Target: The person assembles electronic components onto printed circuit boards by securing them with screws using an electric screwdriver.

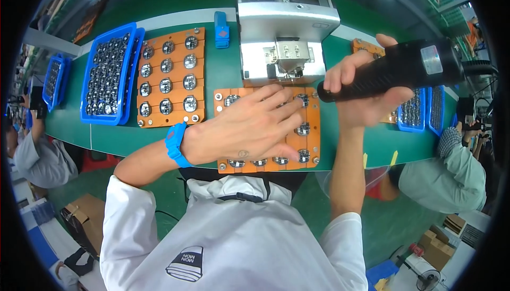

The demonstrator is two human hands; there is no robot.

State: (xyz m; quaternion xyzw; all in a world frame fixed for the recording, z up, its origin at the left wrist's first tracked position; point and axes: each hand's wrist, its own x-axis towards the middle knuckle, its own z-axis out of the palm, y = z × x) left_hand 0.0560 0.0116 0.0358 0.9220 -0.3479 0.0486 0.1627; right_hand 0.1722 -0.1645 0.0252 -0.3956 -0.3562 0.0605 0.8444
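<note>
My left hand (247, 126) lies over an orange fixture plate (312, 143) holding rows of small round circuit boards (303, 128). Its fingers are spread and stretched across the plate, hiding several of the boards. A blue strap (175, 145) circles the left wrist. Above the plate's right edge, my right hand (353, 111) is closed around a black corded electric screwdriver (411, 68). The tool lies nearly level, its cord leaving at the right. Whether its tip touches anything, I cannot tell.
A silver machine (284, 20) stands directly behind the plate. At left are another loaded orange plate (178, 94) and a blue tray of round boards (87, 113). More blue trays (411, 128) sit at right. Seated people work on both sides of the green table (159, 145).
</note>
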